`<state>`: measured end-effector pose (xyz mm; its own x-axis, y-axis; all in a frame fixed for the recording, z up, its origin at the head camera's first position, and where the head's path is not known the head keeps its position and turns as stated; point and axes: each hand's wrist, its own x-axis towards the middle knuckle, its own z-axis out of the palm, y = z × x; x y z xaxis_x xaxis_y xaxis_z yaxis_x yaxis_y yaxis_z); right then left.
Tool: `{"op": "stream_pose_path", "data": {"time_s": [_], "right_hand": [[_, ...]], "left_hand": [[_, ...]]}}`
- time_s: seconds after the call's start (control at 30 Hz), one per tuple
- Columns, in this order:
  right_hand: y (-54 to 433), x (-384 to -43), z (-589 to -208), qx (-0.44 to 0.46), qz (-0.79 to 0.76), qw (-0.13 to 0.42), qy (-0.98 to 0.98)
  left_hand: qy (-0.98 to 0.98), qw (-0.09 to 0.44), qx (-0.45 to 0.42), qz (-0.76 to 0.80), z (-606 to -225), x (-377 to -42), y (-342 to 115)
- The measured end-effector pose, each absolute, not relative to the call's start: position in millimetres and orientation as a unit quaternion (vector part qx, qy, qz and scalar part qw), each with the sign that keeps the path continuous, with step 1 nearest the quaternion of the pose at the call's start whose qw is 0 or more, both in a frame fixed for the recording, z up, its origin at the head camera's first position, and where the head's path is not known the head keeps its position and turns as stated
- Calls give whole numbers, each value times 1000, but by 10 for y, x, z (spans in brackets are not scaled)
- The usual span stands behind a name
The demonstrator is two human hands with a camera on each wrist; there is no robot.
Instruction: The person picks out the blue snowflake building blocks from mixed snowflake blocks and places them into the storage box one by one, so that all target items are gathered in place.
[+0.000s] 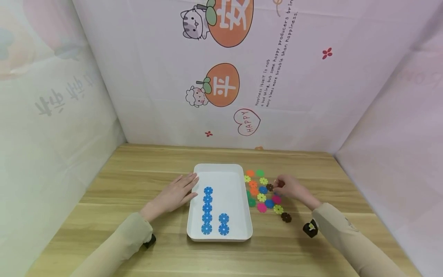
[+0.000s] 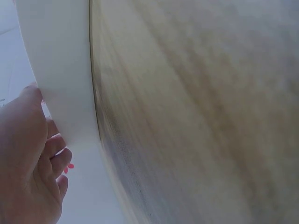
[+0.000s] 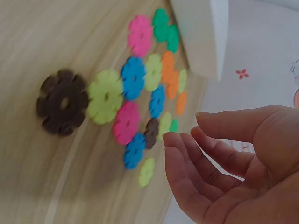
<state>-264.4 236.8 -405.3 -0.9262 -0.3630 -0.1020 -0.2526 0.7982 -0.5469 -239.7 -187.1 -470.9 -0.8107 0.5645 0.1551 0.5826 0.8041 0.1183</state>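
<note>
A white tray (image 1: 226, 192) lies on the table between my hands. Inside it, several blue snowflake discs (image 1: 207, 208) form a column along the left, with two more blue discs (image 1: 223, 224) beside it. My left hand (image 1: 178, 193) rests on the tray's left rim, fingers stretched over the edge. Over the far right of the loose discs hovers my right hand (image 1: 290, 188), next to a brown disc (image 1: 269, 187). In the right wrist view, that hand's thumb and bent fingers stand apart with nothing between them; a blue disc (image 3: 135, 150) and a yellow disc (image 3: 146, 172) lie near its fingertips.
Loose snowflake discs in green, orange, yellow, pink, blue and brown spread right of the tray, among them a pink disc (image 1: 262, 207). Another brown disc (image 1: 286, 217) lies nearest me. Printed cloth walls (image 1: 294, 127) border the wooden table (image 1: 155, 165) behind and at both sides.
</note>
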Motion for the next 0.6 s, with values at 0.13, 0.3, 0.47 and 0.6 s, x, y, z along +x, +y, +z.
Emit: {"op": "stream_pose_path", "data": {"time_s": [0.13,0.3,0.47,0.6], "right_hand": [[2461,-2693,-4138,-131,-245,93,956],[2526,-2772,-4242,-94,-228,108,963],[2553,-2854,-4370,-75,-220,124,965],[2550,-2910,-4431,-63,-219,128,965]], "left_hand": [[-948,54,-301,-82,-4696,-2380,-1867],[-949,50,-299,-86,-4685,-2361,-1866],[-948,51,-300,-88,-4685,-2364,-1865],[-948,53,-301,-90,-4687,-2374,-1866]]}}
